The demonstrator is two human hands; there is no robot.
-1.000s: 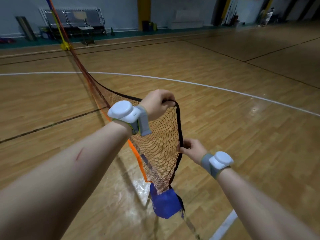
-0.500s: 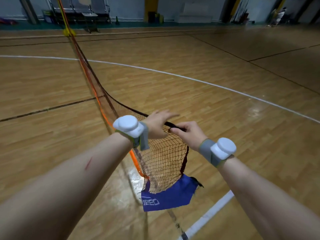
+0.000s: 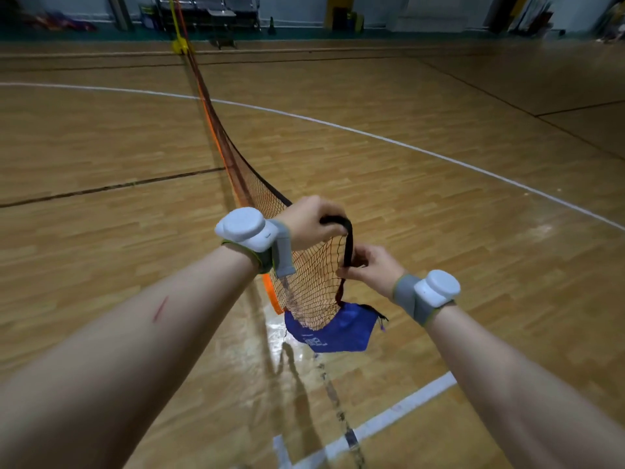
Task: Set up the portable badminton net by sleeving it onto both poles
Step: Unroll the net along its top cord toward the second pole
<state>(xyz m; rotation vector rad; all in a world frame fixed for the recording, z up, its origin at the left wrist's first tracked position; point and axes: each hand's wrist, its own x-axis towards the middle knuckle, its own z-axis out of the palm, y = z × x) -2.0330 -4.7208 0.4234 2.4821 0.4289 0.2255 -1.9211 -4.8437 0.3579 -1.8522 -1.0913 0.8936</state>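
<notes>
holding the net [image 3: 313,282] up over the wooden floor [image 3: 439,204], we close our left hand [image 3: 309,220] around its black top corner, while our right hand [image 3: 370,270] pinches the black side edge just below. the net stretches away to the far pole [image 3: 176,25]; a blue bag [image 3: 334,328] lies beneath.

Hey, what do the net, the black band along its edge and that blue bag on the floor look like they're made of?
Net: thin dark knotted cord, probably synthetic; the open mesh sags limply.
Black band: woven fabric tape, matte; it bends softly between the left hand and right hand.
Blue bag: thin cloth, likely nylon or polyester; creased, with a slight sheen.
</notes>
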